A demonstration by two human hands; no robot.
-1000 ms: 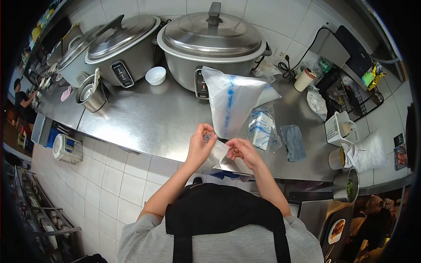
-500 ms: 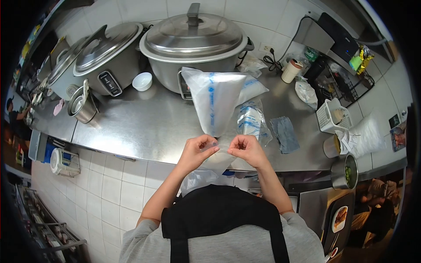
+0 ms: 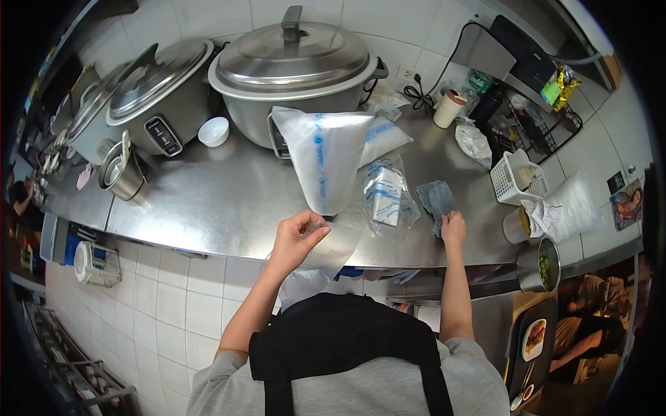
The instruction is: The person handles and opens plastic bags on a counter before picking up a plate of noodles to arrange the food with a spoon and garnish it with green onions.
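Note:
My left hand (image 3: 300, 239) pinches a thin clear plastic bag (image 3: 338, 249) at the counter's front edge. Just beyond it stands a white, blue-printed plastic bag (image 3: 323, 159), upright and wide at the top. My right hand (image 3: 453, 227) is on the lower end of a blue-grey cloth (image 3: 437, 200), its fingers closed. Between the hands lies a clear, blue-printed wrapper with a white block inside (image 3: 386, 197). Another white, blue-printed bag (image 3: 383, 139) lies behind the upright one.
A large lidded cooker (image 3: 295, 69) fills the back, with more cookers to its left. A white bowl (image 3: 214, 132) and a metal pot (image 3: 121, 173) stand left. At right are a white basket (image 3: 517, 177), a tin and a steel pot (image 3: 539, 265). Other people are at both far sides.
My right hand has let go of the clear bag and moved right to the cloth. My left hand still pinches the bag. The view has shifted slightly.

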